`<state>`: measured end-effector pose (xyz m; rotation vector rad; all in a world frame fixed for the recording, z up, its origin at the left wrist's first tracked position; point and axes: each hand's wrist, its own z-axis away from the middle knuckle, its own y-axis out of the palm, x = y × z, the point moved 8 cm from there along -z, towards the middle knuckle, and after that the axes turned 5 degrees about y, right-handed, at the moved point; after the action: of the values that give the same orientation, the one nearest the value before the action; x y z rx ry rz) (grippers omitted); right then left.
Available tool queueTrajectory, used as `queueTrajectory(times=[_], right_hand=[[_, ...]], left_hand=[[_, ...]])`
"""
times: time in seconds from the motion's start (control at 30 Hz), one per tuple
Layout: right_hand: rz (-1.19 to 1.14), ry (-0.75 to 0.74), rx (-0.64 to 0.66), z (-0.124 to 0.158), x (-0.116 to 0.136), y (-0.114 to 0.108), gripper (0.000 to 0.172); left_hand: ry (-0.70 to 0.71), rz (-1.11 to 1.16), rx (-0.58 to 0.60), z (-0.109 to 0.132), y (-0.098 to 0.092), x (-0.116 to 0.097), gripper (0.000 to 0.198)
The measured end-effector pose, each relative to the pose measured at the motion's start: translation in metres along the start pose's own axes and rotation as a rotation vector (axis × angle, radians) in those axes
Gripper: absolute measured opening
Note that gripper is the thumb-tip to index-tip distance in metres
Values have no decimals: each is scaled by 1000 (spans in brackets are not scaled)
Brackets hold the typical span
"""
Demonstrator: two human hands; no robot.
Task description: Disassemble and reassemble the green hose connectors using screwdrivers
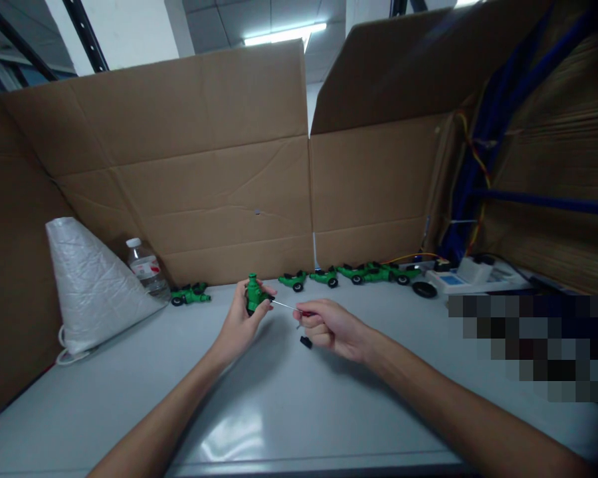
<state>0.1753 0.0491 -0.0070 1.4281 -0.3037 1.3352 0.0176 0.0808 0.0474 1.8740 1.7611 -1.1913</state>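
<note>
My left hand (242,318) is closed around a green toy car (253,293), tipped up on end above the table. A screwdriver (285,305) with a thin metal shaft is gripped in my right hand (331,328), its handle mostly hidden by the fingers. The shaft's tip meets the right side of the toy car, near a dark part; the exact contact is too small to make out. Just below my right fingers a small black piece (305,342) lies on the table.
Several green toy cars (323,277) line the back edge of the table (259,411), and another green toy car (191,294) sits left. A white wrapped cone (97,292), a water bottle (148,269), a black wheel (424,289) and a power strip (473,275) stand around. Cardboard walls (219,166) enclose the table.
</note>
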Motion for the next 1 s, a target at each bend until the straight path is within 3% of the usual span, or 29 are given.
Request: queueTrajectory(times=[0.07, 0.13, 0.27, 0.33, 0.47, 0.53, 0.6, 0.67, 0.73, 0.8, 0.87, 0.93, 1.0], right_hand=[[-62, 125, 66, 0, -5, 4, 29], [-40, 148, 62, 0, -5, 4, 30], [209, -24, -78, 1, 3, -1, 24], [462, -174, -165, 6, 11, 0, 24], [1187, -532, -335, 24, 28, 16, 26], [1504, -605, -397, 30, 28, 23, 20], [1671, -648, -423, 33, 27, 27, 16], [1599, -692, -460, 35, 32, 29, 15], [1303, -622, -524, 32, 38, 18, 23], [922, -414, -522, 21, 30, 0, 37], [668, -211, -407, 8, 14, -7, 43], [653, -160, -337, 3, 7, -7, 41], [875, -336, -398, 8, 19, -5, 41]], left_hand=[[-23, 79, -23, 0, 1, 1, 27], [-30, 112, -42, 0, 2, 2, 25], [-17, 60, -53, 1, 4, -1, 23], [-4, 45, -77, 0, 3, -6, 22], [-5, 79, -124, -3, -3, -10, 24], [-45, 99, -106, -5, -4, -6, 26], [-87, 112, -72, -6, -2, -2, 26], [-87, 93, -52, -5, 1, -2, 24], [-40, 31, -70, -3, 1, -6, 21], [16, -34, -103, 0, 2, -11, 18], [51, -66, -127, 3, 2, -15, 16], [67, -86, -143, 5, 1, -16, 16], [65, -98, -150, 5, 0, -16, 18]])
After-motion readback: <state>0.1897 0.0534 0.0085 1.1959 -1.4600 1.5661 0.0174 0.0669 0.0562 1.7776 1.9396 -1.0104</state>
